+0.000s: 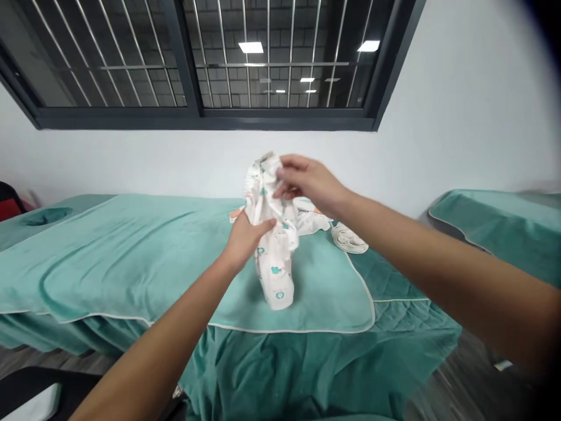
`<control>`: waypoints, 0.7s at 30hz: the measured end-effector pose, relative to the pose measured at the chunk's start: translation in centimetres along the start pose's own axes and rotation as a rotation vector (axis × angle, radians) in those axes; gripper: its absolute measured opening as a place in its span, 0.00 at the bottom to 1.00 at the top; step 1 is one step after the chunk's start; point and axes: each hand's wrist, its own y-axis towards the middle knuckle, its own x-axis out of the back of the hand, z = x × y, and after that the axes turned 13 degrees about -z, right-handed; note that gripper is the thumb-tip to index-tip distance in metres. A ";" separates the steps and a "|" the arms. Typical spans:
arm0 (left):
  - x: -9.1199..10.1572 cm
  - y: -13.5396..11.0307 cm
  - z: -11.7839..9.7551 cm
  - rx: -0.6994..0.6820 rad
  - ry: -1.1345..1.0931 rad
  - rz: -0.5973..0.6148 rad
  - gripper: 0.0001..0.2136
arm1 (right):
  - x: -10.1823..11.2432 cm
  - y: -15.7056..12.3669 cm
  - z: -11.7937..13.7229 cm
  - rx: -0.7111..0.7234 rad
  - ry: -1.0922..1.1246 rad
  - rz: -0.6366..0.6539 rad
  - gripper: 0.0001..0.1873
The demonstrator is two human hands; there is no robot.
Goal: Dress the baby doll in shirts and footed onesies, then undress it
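A white baby garment (276,272) with green printed figures hangs upright and crumpled above the bed, its lower end close to the light green cover. My left hand (246,238) is closed around its middle, with the thumb lying across the front. At the garment's upper right, my right hand (303,180) has its fingers bent and apart, the tips against or just beside the cloth. Behind them lie more white cloth pieces (312,221) with some orange, partly hidden by the held garment. A coiled white cloth bundle (349,238) rests to their right.
The bed wears a light green cover (131,251) with white edging over a darker green skirt (280,368). Another green-covered bed (504,225) stands at right. A barred window (280,120) is set in the wall behind. A white object (37,403) lies on something black at lower left.
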 end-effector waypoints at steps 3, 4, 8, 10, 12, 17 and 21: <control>1.5 1.1 3.7 0.158 0.071 -0.110 0.25 | -0.6 0.4 -5.2 -0.042 -0.227 0.077 0.23; 2.2 1.7 5.1 0.233 0.117 -0.095 0.25 | -0.7 0.7 -7.1 -0.029 -0.298 0.048 0.26; 3.8 3.9 9.9 0.287 0.499 -0.172 0.30 | -0.3 3.3 -15.3 0.028 -0.543 -0.057 0.36; 3.3 4.4 11.2 0.083 0.673 -0.269 0.31 | 0.3 5.3 -19.2 0.031 -0.684 -0.104 0.37; 2.2 5.0 11.9 -0.031 0.655 -0.224 0.28 | 1.1 7.7 -22.5 -0.066 -0.804 -0.157 0.39; -0.9 7.9 13.0 0.560 0.277 -0.017 0.34 | 3.2 13.6 -28.9 -0.333 -0.879 -0.219 0.46; -2.5 10.1 15.7 0.710 0.020 0.075 0.32 | 4.3 17.5 -32.3 -0.448 -0.851 -0.154 0.53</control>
